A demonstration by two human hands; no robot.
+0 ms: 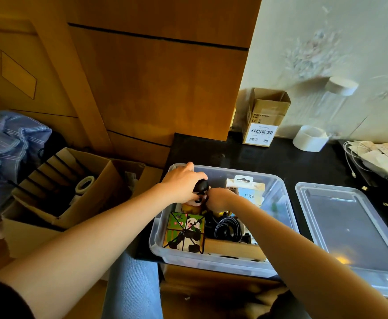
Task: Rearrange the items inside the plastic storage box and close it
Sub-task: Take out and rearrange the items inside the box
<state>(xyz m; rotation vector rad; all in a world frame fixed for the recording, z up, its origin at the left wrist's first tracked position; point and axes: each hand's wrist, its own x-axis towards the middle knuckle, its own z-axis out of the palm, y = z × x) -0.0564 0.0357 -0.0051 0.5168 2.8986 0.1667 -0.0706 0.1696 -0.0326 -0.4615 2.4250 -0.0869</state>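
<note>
- Rearranging under way: left hand [181, 180] grips a small black rounded object [201, 185] over the clear plastic storage box [213, 261] at the black counter's [292, 162] front-left corner.
- Right hand [218, 199] pinches the same item beside it.
- Clear plastic lid [349, 226] lies off, just right of the box; closing remains.

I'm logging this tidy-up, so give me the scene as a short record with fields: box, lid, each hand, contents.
box: clear plastic storage box, open, on the dark table
lid: off, flat on the table right of the box
left hand: grips a small black object over the box
right hand: in the box, fingers hidden
contents: panda cube, black cable, Q88 package
</note>
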